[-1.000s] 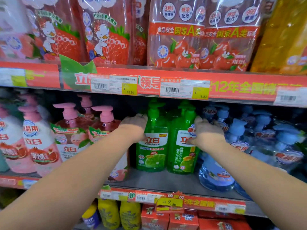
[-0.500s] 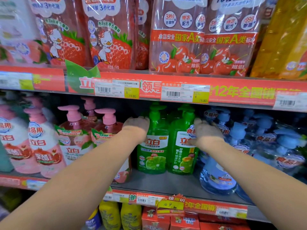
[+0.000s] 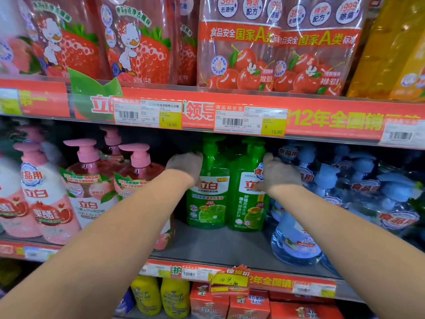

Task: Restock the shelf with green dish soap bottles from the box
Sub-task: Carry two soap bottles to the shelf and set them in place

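Observation:
Two green dish soap bottles stand side by side, set back on the middle shelf (image 3: 218, 245). My left hand (image 3: 185, 168) grips the left green bottle (image 3: 208, 203) at its shoulder from the left side. My right hand (image 3: 278, 174) holds the right green bottle (image 3: 247, 208) from the right, thumb across the top of its label. More green pump tops show dimly behind them. The box is out of view.
Pink pump bottles (image 3: 92, 180) crowd the shelf to the left and blue pump bottles (image 3: 345, 192) to the right. The upper shelf's red price strip (image 3: 207, 111) hangs just above the pump tops. Yellow bottles (image 3: 161, 298) and red cartons (image 3: 230, 305) sit below.
Both hands stay on the two green bottles in much the same place. Only the view has shifted slightly.

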Demonstrator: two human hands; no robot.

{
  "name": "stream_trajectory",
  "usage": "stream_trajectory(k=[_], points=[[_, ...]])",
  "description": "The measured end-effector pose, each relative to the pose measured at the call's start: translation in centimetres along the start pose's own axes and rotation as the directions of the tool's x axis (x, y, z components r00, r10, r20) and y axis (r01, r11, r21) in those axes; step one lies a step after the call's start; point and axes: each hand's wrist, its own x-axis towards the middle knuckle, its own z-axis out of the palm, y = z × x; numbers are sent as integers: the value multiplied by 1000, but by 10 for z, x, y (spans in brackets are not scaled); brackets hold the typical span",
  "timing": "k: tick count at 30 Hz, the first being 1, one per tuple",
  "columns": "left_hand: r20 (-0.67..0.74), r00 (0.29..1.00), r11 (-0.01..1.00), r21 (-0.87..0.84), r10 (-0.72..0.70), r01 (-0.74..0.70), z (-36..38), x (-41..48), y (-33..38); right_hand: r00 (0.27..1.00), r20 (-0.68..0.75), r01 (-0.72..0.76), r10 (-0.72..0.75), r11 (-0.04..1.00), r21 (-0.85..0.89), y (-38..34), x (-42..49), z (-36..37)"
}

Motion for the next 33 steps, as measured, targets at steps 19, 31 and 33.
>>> stream_trajectory(k=[19,31,33], points=[[15,1000,999,-41,15,-15,12,18,-4,999,51,6,-6,1000,1,1,14,3],[-311,932,981,7,187,-195,-2,-56,0,977,-151,138,-151,986,-95,-7,-49,-14],[-316,910,961,20,269,-277,3,-79,-3,968,-123,201,-218,970,-140,-11,-74,-12]])
